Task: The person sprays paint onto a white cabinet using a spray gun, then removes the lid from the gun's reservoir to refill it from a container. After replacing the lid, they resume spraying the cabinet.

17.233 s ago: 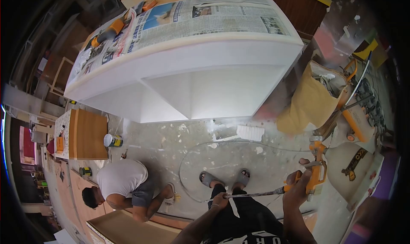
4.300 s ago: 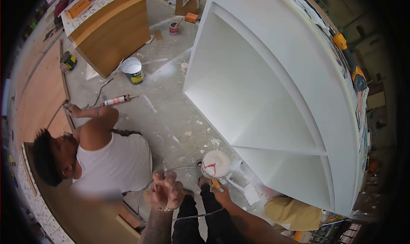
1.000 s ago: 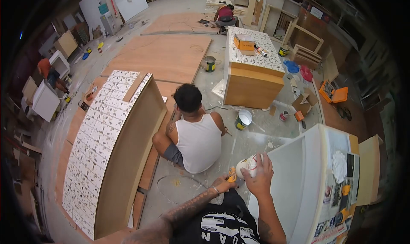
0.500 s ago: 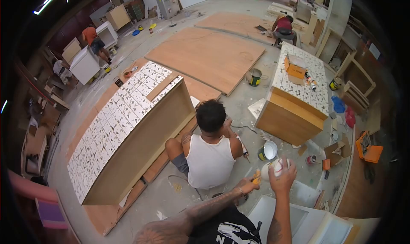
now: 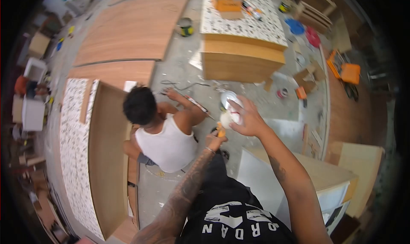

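Note:
My left hand (image 5: 215, 140) is closed around a short yellow-orange handled tool (image 5: 221, 130); its working end is hidden against the white thing. In my right hand (image 5: 248, 117) is a rounded white object (image 5: 229, 118) with a red mark, like a smeared bowl or half ball; its exact kind is unclear. The two held things meet in front of me. Just beyond them, an open paint can (image 5: 228, 98) stands on the floor, partly covered by my right hand. Left of my hands sits a co-worker (image 5: 164, 146) in a white tank top, one arm stretched over a sealant tube (image 5: 196, 104).
A long cabinet (image 5: 109, 158) with patterned facing lies left of the co-worker. Ahead stands a wooden box unit (image 5: 243, 58) with an orange carton (image 5: 227, 4) on top. A white-sided cabinet (image 5: 260, 171) is close at my right. A cable (image 5: 183, 85) crosses the floor.
My view has swung down and to the right, so the scene shifts left and upward. Both hands keep their holds near each other. The co-worker's arm now reaches out forward.

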A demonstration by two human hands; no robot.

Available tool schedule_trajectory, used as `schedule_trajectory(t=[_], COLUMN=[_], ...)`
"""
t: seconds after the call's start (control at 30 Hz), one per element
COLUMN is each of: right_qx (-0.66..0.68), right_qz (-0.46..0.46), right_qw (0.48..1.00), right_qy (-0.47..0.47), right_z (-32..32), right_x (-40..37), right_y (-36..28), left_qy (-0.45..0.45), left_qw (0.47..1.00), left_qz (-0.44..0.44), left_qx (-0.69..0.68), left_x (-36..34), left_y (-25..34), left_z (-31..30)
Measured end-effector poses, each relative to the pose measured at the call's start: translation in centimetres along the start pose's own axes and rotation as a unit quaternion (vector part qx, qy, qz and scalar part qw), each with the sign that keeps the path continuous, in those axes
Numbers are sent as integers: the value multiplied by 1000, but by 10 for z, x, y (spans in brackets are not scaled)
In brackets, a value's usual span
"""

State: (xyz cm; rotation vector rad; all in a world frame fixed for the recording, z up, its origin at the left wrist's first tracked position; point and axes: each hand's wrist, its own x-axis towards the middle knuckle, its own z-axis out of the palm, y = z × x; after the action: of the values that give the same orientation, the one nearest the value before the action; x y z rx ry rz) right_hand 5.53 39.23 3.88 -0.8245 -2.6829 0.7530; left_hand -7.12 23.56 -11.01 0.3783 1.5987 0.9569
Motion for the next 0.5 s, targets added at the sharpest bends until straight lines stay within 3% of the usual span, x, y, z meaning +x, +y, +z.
schedule_trajectory(t=[0.13,0.3,0.33,0.4,0.5], right_qx=[56,36,39,25,36], right_qz=[230,311,315,176,104], right_qw=[961,912,907,961,972], right_qy=[-142,-265,-276,-213,-209], right_z=[14,26,40,75,107], right_x=[33,87,88,88,95], right_y=[46,86,105,138,175], left_qy=[30,53,51,55,63], left_qw=[997,994,994,996,995], left_qz=[-31,-59,-72,-67,-71], left_qx=[65,70,68,10,27], left_x=[48,126,139,162,196], left_y=[4,-38,-42,-54,-69], left_z=[13,26,31,30,26])
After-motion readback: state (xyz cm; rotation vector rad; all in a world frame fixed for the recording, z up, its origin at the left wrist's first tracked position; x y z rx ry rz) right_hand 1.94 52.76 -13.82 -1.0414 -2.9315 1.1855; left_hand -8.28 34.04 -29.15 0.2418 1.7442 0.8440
